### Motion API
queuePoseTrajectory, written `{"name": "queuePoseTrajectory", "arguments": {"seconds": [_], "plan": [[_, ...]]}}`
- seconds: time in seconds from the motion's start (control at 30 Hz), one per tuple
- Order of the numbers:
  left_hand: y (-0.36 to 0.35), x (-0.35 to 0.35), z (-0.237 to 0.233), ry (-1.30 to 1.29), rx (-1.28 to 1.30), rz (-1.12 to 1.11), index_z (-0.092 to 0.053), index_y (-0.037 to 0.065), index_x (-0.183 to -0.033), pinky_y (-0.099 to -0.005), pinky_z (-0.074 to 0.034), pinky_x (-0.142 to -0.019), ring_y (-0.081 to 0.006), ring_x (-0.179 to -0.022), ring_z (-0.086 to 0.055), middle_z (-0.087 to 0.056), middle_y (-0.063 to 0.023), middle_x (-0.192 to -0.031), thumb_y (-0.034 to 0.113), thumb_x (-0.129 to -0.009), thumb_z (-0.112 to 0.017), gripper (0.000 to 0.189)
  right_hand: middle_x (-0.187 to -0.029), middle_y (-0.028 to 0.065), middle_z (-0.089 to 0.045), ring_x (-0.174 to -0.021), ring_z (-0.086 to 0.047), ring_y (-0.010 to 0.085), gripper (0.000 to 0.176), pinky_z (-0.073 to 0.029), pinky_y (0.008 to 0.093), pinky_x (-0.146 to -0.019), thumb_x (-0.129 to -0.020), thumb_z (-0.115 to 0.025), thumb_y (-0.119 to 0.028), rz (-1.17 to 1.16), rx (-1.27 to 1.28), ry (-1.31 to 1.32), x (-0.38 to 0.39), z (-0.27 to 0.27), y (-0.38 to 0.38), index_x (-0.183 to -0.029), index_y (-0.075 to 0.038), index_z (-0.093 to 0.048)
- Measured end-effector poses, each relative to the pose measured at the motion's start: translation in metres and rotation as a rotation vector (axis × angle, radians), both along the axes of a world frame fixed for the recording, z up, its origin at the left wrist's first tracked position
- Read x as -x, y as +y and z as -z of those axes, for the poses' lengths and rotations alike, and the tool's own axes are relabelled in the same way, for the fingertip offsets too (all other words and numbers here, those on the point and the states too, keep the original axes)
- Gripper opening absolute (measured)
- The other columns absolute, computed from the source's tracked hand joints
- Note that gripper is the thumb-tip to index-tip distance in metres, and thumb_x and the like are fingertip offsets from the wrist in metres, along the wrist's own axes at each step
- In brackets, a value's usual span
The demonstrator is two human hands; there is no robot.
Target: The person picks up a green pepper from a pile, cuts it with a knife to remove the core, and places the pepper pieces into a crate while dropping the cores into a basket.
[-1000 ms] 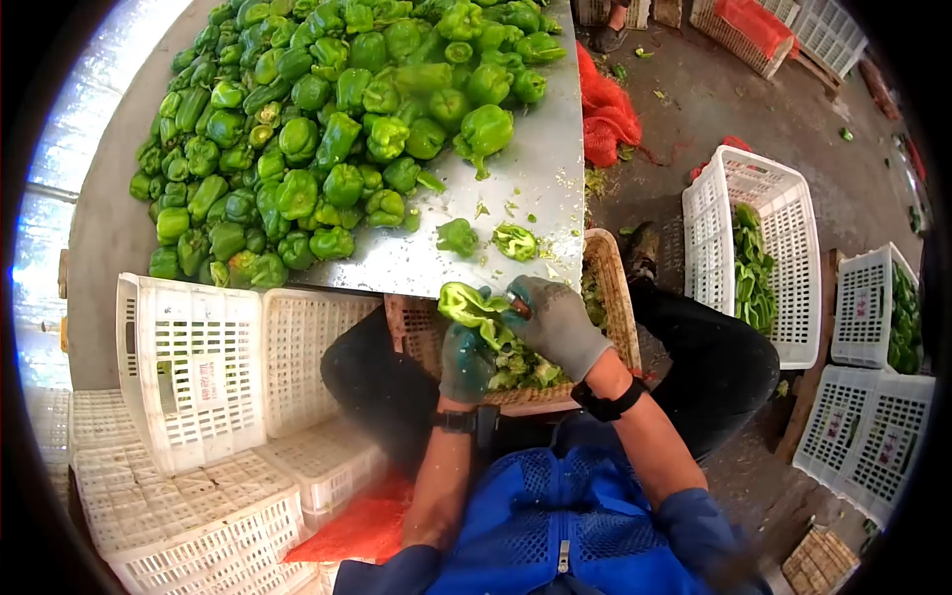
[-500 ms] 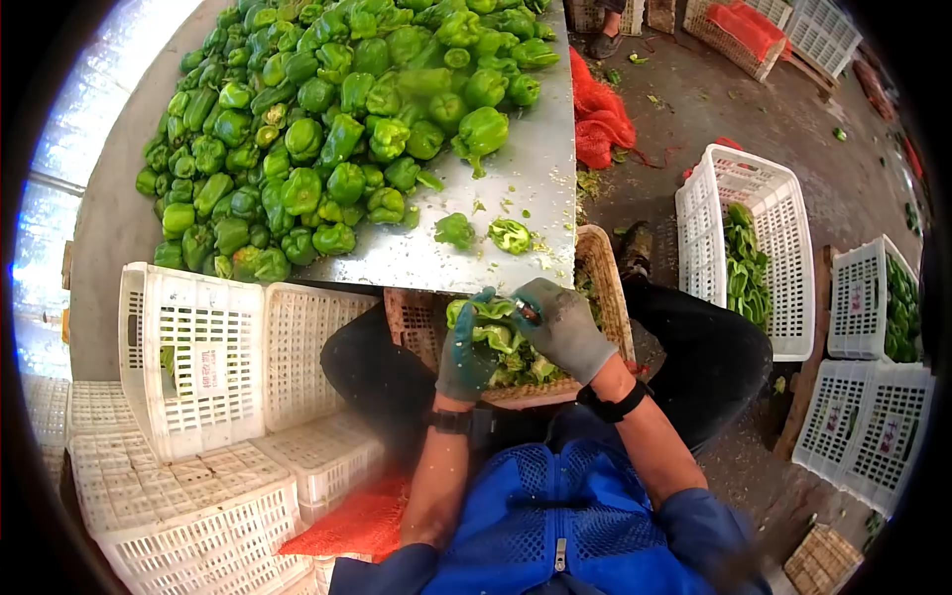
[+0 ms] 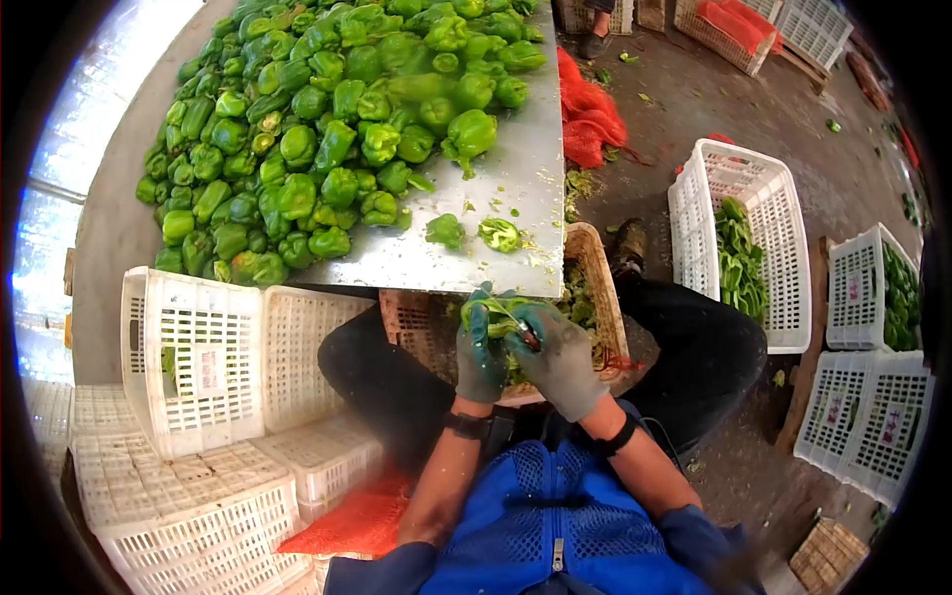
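Wearing a grey and green glove, my left hand (image 3: pixel 480 347) is closed around a green pepper (image 3: pixel 501 319) above a crate of scraps (image 3: pixel 593 258) between my knees. My right hand (image 3: pixel 557 359), gloved too, is closed on a small tool (image 3: pixel 529 335) with a dark reddish handle, close against the pepper; its blade is hard to make out. A large pile of green peppers (image 3: pixel 297 149) lies on the metal table (image 3: pixel 516 188) in front of me. Near the table edge are a small green piece (image 3: pixel 445 231) and a cut pepper piece (image 3: pixel 498 234).
White crates (image 3: pixel 193 357) stand at the left, above stacked crates (image 3: pixel 198 506). To the right a white crate (image 3: pixel 702 238) holds green peppers, with more crates (image 3: pixel 863 416) beyond. Red netting (image 3: pixel 587 114) lies beside the table. Another person's foot (image 3: pixel 595 45) shows at the top.
Both hands have shifted slightly, with my right hand lower and closer to my left. The pepper has turned in my grip, and the view has moved a little.
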State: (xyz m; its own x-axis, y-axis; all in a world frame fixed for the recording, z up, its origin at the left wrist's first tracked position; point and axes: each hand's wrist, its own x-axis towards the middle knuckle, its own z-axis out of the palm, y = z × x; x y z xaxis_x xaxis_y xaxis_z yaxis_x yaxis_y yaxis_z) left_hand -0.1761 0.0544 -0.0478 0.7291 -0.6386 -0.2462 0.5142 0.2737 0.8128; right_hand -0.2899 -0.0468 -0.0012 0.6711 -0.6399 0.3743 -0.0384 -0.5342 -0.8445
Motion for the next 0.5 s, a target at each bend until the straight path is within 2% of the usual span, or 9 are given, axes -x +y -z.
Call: {"name": "queuePoseTrajectory", "arguments": {"seconds": [0.07, 0.1, 0.13, 0.2, 0.3, 0.33, 0.4, 0.43, 0.5], "plan": [[-0.005, 0.005, -0.005, 0.034, 0.061, 0.101, -0.047, 0.0, -0.158, -0.0378, -0.054, -0.107, -0.0233, -0.128, -0.065, -0.065, -0.0141, -0.142, 0.039, -0.117, -0.05, 0.056, -0.106, 0.0205, -0.073, -0.09, -0.073, 0.0426, 0.035, -0.059, 0.0485, -0.077, -0.089, -0.081, -0.018, -0.01, 0.0, 0.084, -0.002, 0.017, -0.001, -0.12, -0.005, -0.069], [-0.007, 0.009, -0.009, -0.152, 0.019, 0.148, -0.045, 0.001, -0.16, -0.0391, -0.054, -0.109, -0.0238, -0.128, -0.065, -0.064, -0.0144, -0.145, 0.04, -0.118, -0.048, 0.058, -0.105, 0.0215, -0.073, -0.09, -0.073, 0.0439, 0.037, -0.059, 0.0499, -0.078, -0.088, -0.081, -0.018, -0.032, -0.007, 0.167, -0.004, 0.017, 0.0, -0.121, -0.005, -0.069], [-0.009, 0.011, -0.008, -0.153, 0.016, 0.146, -0.045, 0.001, -0.16, -0.0391, -0.054, -0.109, -0.0238, -0.128, -0.065, -0.064, -0.0144, -0.145, 0.04, -0.118, -0.048, 0.058, -0.105, 0.0215, -0.073, -0.09, -0.073, 0.0439, 0.037, -0.059, 0.0499, -0.078, -0.088, -0.081, -0.018, -0.035, -0.01, 0.166, -0.003, 0.017, 0.0, -0.121, -0.005, -0.069], [-0.011, 0.014, -0.009, 0.048, 0.049, 0.106, -0.044, 0.003, -0.161, -0.0412, -0.052, -0.111, -0.0257, -0.13, -0.064, -0.063, -0.0153, -0.147, 0.044, -0.118, -0.048, 0.06, -0.114, 0.0191, -0.074, -0.1, -0.074, 0.0415, 0.041, -0.06, 0.0499, -0.088, -0.084, -0.078, -0.007, -0.091, -0.019, 0.316, -0.002, 0.016, -0.001, -0.125, -0.007, -0.071], [-0.015, 0.017, -0.016, 0.144, 0.057, 0.076, -0.049, 0.007, -0.16, -0.035, -0.053, -0.107, -0.022, -0.124, -0.064, -0.066, -0.0104, -0.139, 0.047, -0.119, -0.041, 0.058, -0.098, 0.0231, -0.074, -0.091, -0.072, 0.0459, 0.027, -0.058, 0.0496, -0.079, -0.087, -0.08, -0.016, -0.098, -0.104, 0.051, -0.008, 0.027, -0.003, -0.11, -0.002, -0.074], [-0.017, 0.018, -0.021, 0.146, 0.056, 0.075, -0.049, 0.007, -0.16, -0.035, -0.053, -0.107, -0.022, -0.124, -0.064, -0.066, -0.0104, -0.139, 0.047, -0.119, -0.041, 0.058, -0.098, 0.0231, -0.074, -0.091, -0.072, 0.0459, 0.027, -0.058, 0.0496, -0.079, -0.087, -0.08, -0.016, -0.099, -0.105, 0.053, -0.009, 0.029, -0.001, -0.11, -0.002, -0.074], [-0.02, 0.019, -0.03, 0.222, 0.089, 0.052, -0.05, 0.007, -0.16, -0.037, -0.054, -0.109, -0.023, -0.127, -0.064, -0.066, -0.0109, -0.139, 0.05, -0.118, -0.041, 0.06, -0.099, 0.019, -0.077, -0.088, -0.076, 0.0355, 0.023, -0.059, 0.0446, -0.078, -0.087, -0.081, -0.014, -0.06, -0.15, -0.062, -0.012, 0.032, 0.001, -0.105, 0.0, -0.076], [-0.018, 0.018, -0.029, 0.22, 0.087, 0.051, -0.05, 0.007, -0.16, -0.037, -0.054, -0.109, -0.023, -0.127, -0.064, -0.066, -0.0109, -0.139, 0.05, -0.118, -0.041, 0.06, -0.099, 0.019, -0.077, -0.088, -0.076, 0.0355, 0.023, -0.059, 0.0446, -0.078, -0.087, -0.081, -0.014, -0.061, -0.151, -0.064, -0.011, 0.035, 0.003, -0.105, 0.0, -0.076], [-0.013, 0.017, -0.023, -0.308, -0.034, 0.111, -0.043, 0.006, -0.163, -0.045, -0.052, -0.114, -0.0293, -0.131, -0.063, -0.063, -0.0178, -0.15, 0.054, -0.117, -0.04, 0.066, -0.093, 0.0093, -0.077, -0.083, -0.074, 0.021, 0.021, -0.058, 0.0371, -0.075, -0.09, -0.081, -0.011, -0.213, -0.401, -0.017, -0.006, 0.037, 0.004, -0.106, 0.001, -0.076]]}}
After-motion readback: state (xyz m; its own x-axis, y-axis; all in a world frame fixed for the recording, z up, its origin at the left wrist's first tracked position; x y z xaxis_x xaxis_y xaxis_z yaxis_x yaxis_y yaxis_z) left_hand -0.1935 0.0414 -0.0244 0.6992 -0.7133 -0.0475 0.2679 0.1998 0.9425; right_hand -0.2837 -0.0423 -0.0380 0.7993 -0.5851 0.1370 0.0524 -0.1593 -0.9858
